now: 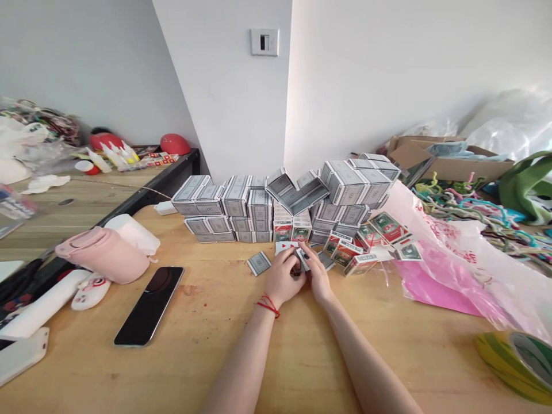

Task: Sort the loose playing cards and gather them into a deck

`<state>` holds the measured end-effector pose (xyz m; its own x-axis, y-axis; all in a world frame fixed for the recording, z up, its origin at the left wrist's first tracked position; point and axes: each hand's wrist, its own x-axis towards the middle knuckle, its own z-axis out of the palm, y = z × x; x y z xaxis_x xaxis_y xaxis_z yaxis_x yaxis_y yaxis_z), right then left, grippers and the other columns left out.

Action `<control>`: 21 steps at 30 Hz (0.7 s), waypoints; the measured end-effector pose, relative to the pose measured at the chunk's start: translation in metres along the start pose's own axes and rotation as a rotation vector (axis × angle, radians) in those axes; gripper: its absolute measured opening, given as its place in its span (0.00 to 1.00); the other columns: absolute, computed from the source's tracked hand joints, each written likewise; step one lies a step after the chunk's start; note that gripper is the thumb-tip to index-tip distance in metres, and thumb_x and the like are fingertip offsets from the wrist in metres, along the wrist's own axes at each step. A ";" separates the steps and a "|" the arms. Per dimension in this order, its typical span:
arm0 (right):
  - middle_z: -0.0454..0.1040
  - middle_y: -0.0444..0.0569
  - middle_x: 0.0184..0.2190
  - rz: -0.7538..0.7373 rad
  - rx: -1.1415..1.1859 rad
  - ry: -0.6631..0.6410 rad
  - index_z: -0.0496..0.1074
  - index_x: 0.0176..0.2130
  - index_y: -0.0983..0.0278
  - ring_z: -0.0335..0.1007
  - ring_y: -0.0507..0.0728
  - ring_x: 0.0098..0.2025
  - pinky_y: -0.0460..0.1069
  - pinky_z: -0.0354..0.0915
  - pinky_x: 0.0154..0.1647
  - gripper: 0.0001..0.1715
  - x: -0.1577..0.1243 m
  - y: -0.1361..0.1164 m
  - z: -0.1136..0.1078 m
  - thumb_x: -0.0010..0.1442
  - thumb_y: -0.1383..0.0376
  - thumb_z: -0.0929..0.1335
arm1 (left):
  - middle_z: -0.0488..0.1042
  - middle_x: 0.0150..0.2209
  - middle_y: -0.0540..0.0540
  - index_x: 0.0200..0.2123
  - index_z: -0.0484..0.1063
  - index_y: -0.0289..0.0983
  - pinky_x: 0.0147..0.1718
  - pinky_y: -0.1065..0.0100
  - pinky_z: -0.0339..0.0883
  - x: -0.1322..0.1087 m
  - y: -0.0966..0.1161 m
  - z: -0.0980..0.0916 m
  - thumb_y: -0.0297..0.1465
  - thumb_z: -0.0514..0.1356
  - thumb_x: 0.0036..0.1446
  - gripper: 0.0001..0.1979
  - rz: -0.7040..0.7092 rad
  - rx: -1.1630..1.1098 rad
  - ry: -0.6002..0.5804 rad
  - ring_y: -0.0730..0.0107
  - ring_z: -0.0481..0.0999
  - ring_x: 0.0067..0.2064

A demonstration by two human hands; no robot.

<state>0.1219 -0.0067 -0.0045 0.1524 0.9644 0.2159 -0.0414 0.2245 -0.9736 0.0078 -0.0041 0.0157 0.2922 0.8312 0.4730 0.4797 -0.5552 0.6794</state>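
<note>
In the head view my left hand (pixel 282 277) and my right hand (pixel 318 273) meet over the middle of the table, fingers closed around playing cards (pixel 303 260) with grey patterned backs. Most of that bundle is hidden by the fingers. Just beyond them lies a face-up card (pixel 281 247) with red marks. A face-down card (pixel 259 263) rests to the left of my left hand. Behind, grey-backed card stacks (pixel 207 195) form a long row, with a V-shaped piece made of cards (pixel 297 192) on top. Red and green card boxes (pixel 347 252) lie scattered right of my hands.
A black phone (pixel 149 306), a pink tumbler (pixel 106 253) and a white paper roll (pixel 133 234) lie on the left. Pink plastic sheeting (pixel 444 282), colourful cords (pixel 472 207) and a cardboard box (pixel 457 164) occupy the right. A tape roll (pixel 513 365) sits near the front right.
</note>
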 end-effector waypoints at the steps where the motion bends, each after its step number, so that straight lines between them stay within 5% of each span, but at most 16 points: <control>1: 0.62 0.44 0.51 -0.011 -0.011 -0.008 0.67 0.47 0.58 0.52 0.56 0.54 0.52 0.46 0.56 0.22 -0.001 0.000 0.001 0.53 0.61 0.59 | 0.66 0.43 0.44 0.23 0.63 0.38 0.44 0.60 0.60 0.000 0.000 0.000 0.23 0.56 0.42 0.05 -0.007 -0.004 0.001 0.62 0.64 0.47; 21: 0.64 0.47 0.47 -0.049 -0.087 -0.081 0.69 0.44 0.56 0.55 0.57 0.51 0.53 0.48 0.55 0.18 0.000 0.001 -0.001 0.54 0.59 0.61 | 0.64 0.32 0.46 0.21 0.57 0.38 0.37 0.63 0.60 0.000 0.000 0.000 0.22 0.54 0.40 0.07 -0.002 0.058 0.013 0.64 0.64 0.38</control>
<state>0.1225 -0.0063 -0.0050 0.0714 0.9616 0.2650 0.0502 0.2619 -0.9638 0.0073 -0.0035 0.0159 0.2805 0.8315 0.4795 0.5272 -0.5509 0.6469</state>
